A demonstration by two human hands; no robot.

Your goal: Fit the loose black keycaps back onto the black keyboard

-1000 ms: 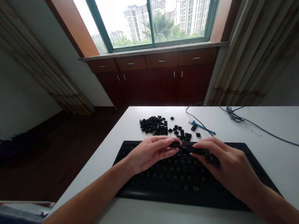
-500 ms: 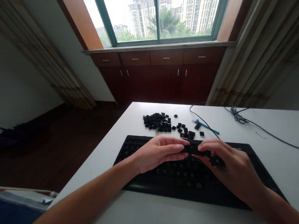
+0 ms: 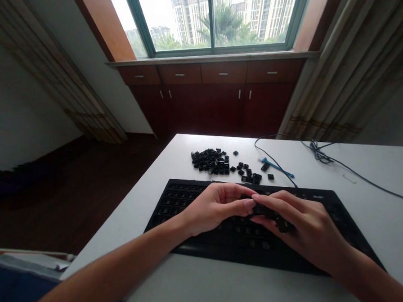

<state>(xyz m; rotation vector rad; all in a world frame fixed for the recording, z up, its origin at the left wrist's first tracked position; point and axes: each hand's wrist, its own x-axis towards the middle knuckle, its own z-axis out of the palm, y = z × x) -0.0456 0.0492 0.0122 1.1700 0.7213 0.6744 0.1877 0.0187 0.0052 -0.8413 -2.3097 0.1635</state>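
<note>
A black keyboard [image 3: 213, 252] lies on the white table, several of its key positions bare of caps. Above it, my left hand [image 3: 215, 206] is closed, thumb and fingers pinching one end of a short row of black keycaps [image 3: 283, 224]. My right hand [image 3: 301, 219] is closed around the same row, its fingertips meeting those of the left. Fingers hide much of the row, so how many caps it has cannot be made out. Behind the keyboard sits a pile of loose black keycaps [image 3: 209, 161].
More caps lie scattered right of the pile, near a blue plastic tool [image 3: 278, 167]. A black cable [image 3: 362, 178] runs across the back right, bundled at one point. A thin bent wire [image 3: 349, 179] rests on the white table [image 3: 221, 285]. Dark blue cloth [image 3: 8, 283] shows at lower left.
My right hand has shifted left, so its fingertips now touch those of my left hand and cover more of the row. The view has tilted slightly.
</note>
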